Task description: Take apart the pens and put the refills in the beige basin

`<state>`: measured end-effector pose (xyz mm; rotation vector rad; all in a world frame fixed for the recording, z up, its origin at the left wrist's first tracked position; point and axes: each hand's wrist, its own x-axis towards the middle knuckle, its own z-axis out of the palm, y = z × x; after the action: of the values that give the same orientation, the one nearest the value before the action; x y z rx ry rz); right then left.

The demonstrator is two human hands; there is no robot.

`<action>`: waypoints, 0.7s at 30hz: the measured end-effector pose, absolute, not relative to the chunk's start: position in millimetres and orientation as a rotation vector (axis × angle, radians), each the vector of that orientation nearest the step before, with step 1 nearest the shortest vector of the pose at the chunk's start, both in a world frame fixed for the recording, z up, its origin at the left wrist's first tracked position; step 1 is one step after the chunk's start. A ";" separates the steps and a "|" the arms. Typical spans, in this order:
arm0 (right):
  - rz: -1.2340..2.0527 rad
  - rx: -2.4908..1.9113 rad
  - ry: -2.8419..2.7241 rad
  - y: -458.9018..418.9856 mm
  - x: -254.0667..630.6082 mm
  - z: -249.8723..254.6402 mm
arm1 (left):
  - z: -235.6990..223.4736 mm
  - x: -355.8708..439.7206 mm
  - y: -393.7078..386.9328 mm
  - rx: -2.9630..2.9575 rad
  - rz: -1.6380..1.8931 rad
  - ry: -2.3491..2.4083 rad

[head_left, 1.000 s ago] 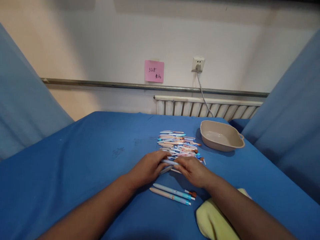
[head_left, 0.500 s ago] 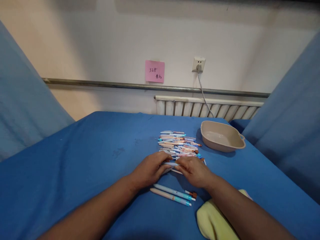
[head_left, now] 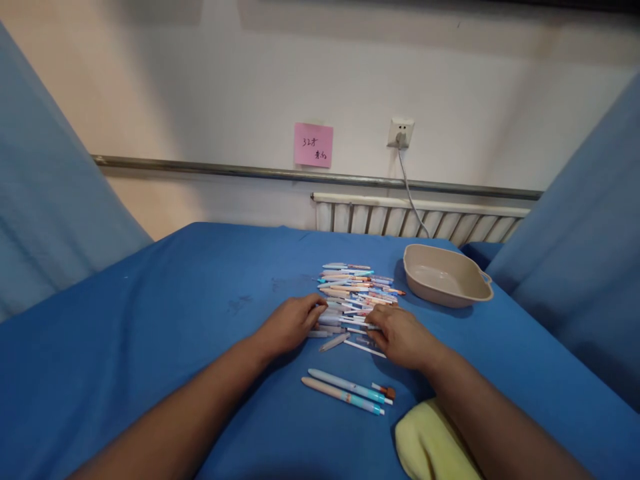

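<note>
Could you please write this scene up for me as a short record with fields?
Left hand: at the left side of the pen pile; grip unclear
Right hand: at the pile's right side; grip unclear
Separate pens: two, side by side, nearer than the pile
Small brown-ended piece: by the separate pens' right ends
Basin: beige, right of the pile
Cloth: yellow, partly behind the right forearm
Cover: blue, under everything listed

Bare forearms (head_left: 195, 407), 2, converging toward the far edge of the blue cloth (head_left: 150, 320). Left hand (head_left: 293, 325), right hand (head_left: 403, 337) apart, backs up, both part-curled.
</note>
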<state>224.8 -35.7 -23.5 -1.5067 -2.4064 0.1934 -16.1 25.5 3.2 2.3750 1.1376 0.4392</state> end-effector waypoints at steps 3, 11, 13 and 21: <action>0.234 -1.419 -2.358 -37.2 219.6 -23.1 | 0.0 -11.4 20.4 2.347 0.449 1.065; 0.294 -1.409 -2.430 -34.0 217.1 -28.9 | -2.0 -20.7 31.9 2.234 0.542 1.084; 0.273 -1.445 -2.396 -32.9 218.8 -29.7 | -1.4 -23.5 36.5 2.205 0.594 1.132; 0.240 -1.497 -2.352 -28.2 221.1 -32.8 | -1.0 -13.7 20.0 2.488 0.390 1.086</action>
<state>221.1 -28.2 -32.8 -1.4972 -2.3518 0.2400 -13.7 20.0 -1.0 2.4878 1.0855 0.3902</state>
